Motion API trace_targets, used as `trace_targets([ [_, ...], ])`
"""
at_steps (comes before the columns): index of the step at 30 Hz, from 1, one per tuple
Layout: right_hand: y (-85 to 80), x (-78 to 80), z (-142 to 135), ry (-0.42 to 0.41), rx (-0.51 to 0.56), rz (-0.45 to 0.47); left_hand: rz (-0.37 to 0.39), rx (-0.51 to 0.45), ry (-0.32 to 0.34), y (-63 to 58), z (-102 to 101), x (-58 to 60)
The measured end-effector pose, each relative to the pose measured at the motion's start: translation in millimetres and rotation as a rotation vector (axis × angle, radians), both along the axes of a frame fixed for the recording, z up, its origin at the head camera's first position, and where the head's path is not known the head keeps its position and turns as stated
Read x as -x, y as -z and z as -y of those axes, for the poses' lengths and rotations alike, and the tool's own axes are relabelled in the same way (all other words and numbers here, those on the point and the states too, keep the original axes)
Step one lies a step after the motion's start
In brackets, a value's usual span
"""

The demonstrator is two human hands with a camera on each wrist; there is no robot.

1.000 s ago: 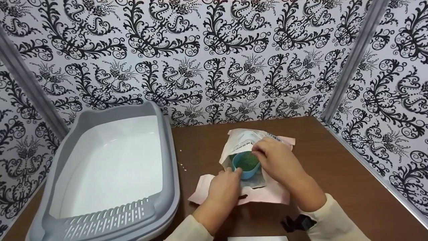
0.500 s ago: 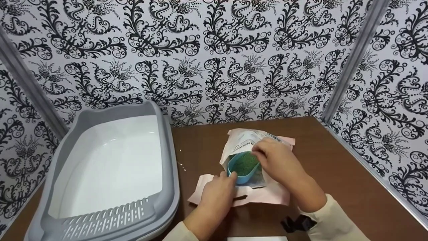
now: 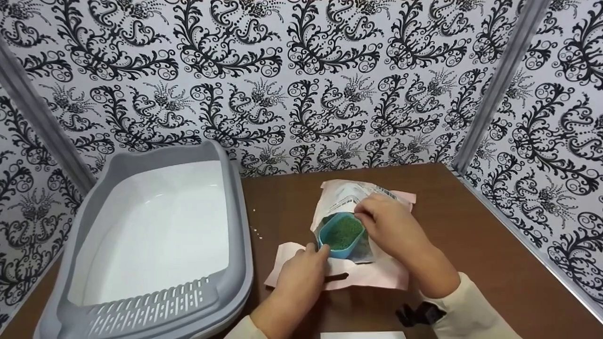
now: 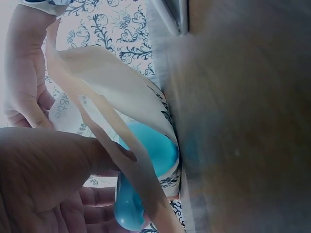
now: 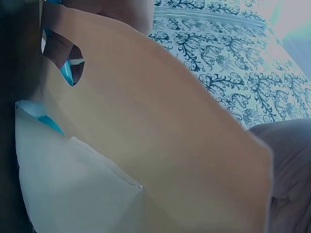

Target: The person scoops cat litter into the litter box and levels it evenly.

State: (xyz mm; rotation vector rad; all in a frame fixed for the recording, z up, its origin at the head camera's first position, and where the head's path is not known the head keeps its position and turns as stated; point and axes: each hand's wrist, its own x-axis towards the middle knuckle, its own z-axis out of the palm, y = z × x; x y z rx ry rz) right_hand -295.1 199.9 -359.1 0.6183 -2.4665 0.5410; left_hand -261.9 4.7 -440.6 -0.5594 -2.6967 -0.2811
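A pink and white bag [image 3: 337,190] lies on the table with its mouth facing me. In that mouth sits a blue scoop [image 3: 340,254], its bowl heaped with green granules [image 3: 345,233]. My left hand [image 3: 301,275] grips the scoop's short handle, and the left wrist view shows the fingers around the blue handle [image 4: 129,206] beside the bag's cut-out flap [image 4: 141,179]. My right hand [image 3: 391,226] pinches the upper edge of the bag's mouth, holding it up. In the right wrist view the bag's flap [image 5: 146,111] hides most of the scoop.
On the left stands a large grey and white litter box [image 3: 238,221] with a slotted front step [image 3: 150,301]. A few white crumbs [image 3: 256,231] lie between it and the bag. A white object [image 3: 362,335] shows at the bottom edge. Patterned walls [image 3: 301,94] enclose the table.
My left hand has drawn the scoop toward me and slightly left, and its bowl has levelled so more green granules show. My right hand has stayed at the bag's edge.
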Motion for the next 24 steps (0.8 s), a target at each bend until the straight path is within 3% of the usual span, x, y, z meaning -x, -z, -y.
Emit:
trace_targets([
  [3,-0.1,0.0,-0.4,-0.001,0.001,0.005,-0.027,-0.009,-0.01,0.7,-0.2,0.6],
  [10,-0.1,-0.5,-1.1,-0.02,-0.008,-0.002,0.013,0.005,-0.048,-0.7,0.0,2.9],
  [24,0.5,-0.3,-0.3,-0.022,-0.006,0.009,-0.006,0.019,-0.09,0.9,1.1,2.7],
])
